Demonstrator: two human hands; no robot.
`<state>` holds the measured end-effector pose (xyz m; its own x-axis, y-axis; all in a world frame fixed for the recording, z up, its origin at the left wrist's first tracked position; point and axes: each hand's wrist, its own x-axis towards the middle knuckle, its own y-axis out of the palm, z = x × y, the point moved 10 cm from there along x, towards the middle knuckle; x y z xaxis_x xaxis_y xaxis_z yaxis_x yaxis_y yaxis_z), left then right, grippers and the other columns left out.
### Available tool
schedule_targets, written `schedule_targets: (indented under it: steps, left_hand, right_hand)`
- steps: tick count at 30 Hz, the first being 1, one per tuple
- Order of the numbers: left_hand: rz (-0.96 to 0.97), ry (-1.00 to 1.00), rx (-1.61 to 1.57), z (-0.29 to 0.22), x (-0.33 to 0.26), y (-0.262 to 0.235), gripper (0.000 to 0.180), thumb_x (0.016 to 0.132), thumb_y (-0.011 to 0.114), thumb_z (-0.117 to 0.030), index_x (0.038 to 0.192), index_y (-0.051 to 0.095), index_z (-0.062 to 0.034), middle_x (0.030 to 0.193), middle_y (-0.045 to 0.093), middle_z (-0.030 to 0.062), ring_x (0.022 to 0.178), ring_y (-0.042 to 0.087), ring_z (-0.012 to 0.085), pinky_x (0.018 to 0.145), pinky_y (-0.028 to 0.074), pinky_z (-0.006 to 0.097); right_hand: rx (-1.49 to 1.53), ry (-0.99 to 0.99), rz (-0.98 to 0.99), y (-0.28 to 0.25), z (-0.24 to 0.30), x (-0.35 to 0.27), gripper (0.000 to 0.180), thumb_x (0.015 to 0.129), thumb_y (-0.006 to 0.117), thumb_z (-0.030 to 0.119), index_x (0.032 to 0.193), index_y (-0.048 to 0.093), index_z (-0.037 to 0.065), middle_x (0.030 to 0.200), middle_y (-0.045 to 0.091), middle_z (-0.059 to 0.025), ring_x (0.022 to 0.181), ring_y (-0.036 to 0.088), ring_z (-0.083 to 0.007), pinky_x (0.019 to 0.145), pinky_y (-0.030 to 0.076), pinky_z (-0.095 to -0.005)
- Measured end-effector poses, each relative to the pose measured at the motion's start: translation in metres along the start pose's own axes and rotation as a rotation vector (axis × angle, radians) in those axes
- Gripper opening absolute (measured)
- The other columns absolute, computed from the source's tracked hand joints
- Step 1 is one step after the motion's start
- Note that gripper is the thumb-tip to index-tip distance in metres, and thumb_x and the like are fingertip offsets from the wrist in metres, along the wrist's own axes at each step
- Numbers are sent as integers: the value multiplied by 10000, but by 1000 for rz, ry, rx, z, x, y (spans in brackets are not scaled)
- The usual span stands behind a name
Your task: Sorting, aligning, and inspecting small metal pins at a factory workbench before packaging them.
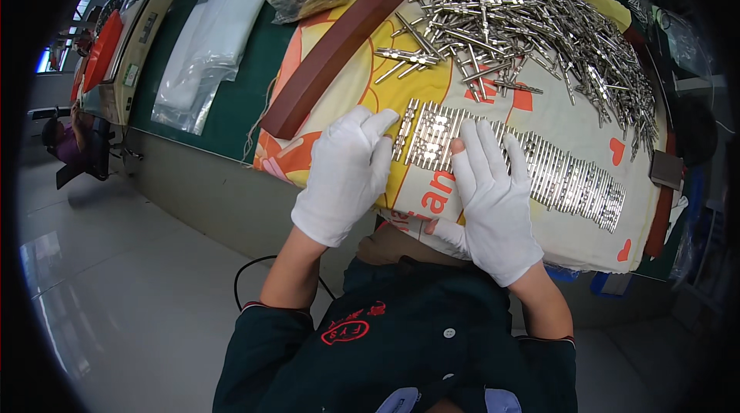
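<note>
A row of slim silver metal pins (574,178) lies side by side on a printed cloth, running from centre to right. My right hand (497,205), in a white glove with bare index and thumb tips, lies over the row with its fingers stretched out. Its thumb points left below the row. My left hand (343,162), also gloved in white, is at the row's left end. Its fingers are bent, with index and thumb apart, close beside a single metal pin (405,132) slightly separated from the others. Whether they touch it I cannot tell.
A large heap of loose metal pins (532,24) lies beyond the row. A dark red wooden bar (331,51) edges the cloth (324,39) on the left. Clear plastic bags (208,43) lie on the green tabletop (258,78). Another person (71,135) sits far left.
</note>
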<state>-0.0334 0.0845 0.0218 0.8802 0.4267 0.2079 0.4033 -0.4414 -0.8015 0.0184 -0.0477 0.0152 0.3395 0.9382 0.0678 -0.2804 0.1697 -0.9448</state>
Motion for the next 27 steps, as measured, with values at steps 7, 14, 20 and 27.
schedule_targets:
  steps: [7,14,20,27]
  left_hand:
    - [-105,-22,-88,12,-4,0,216,827,579,10,1038,614,-20,806,565,167,741,574,361,654,457,424]
    - [-143,-5,-94,11,-8,-2,214,828,586,16,1035,615,-31,808,564,159,738,574,353,649,456,417]
    - [-156,7,-95,10,-7,-3,230,825,590,28,1044,614,-37,806,559,149,730,570,339,644,454,409]
    - [-169,41,-72,11,-9,-1,261,819,595,37,1068,601,-43,804,553,139,725,567,326,647,453,408]
  right_hand:
    - [35,-49,-23,-3,14,14,981,668,722,558,1343,406,-80,1440,370,-244,1367,319,-380,1125,206,-528]
    - [-119,166,-76,-30,-46,-37,962,798,629,543,1450,266,-63,1509,281,-256,1415,235,-419,1131,137,-561]
    - [-130,187,3,-13,-50,-63,956,837,554,607,1451,251,-61,1508,273,-256,1411,234,-423,1137,114,-558]
    - [-127,144,17,-14,-41,-54,1013,767,613,616,1432,270,-67,1496,283,-258,1402,255,-411,1138,132,-552]
